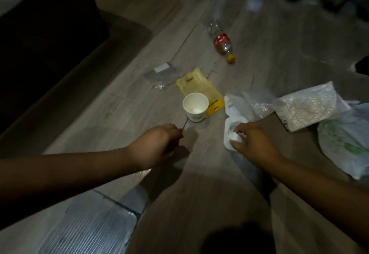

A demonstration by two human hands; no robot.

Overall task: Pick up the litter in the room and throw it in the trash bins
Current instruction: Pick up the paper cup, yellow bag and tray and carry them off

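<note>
My left hand (157, 144) is curled low over the floor and pinches what looks like a thin dark stick (184, 125) that points at a white paper cup (195, 105). The cup stands upright on a yellow packet (196, 83). My right hand (255, 144) grips a crumpled white wad (235, 137) together with a white plastic bag (232, 112) lying on the floor. A plastic bottle (221, 42) with a red label and yellow cap lies farther off. A clear flat bag (161, 75) lies left of the yellow packet.
Dark furniture (50, 44) lines the left side. Clear film (261, 102), a bubble-wrap pouch (311, 106) and a white-green plastic bag (343, 142) pile up at the right on a brown sheet (299, 146). A ribbed clear sheet (89, 229) lies near left. More blurred litter sits far back.
</note>
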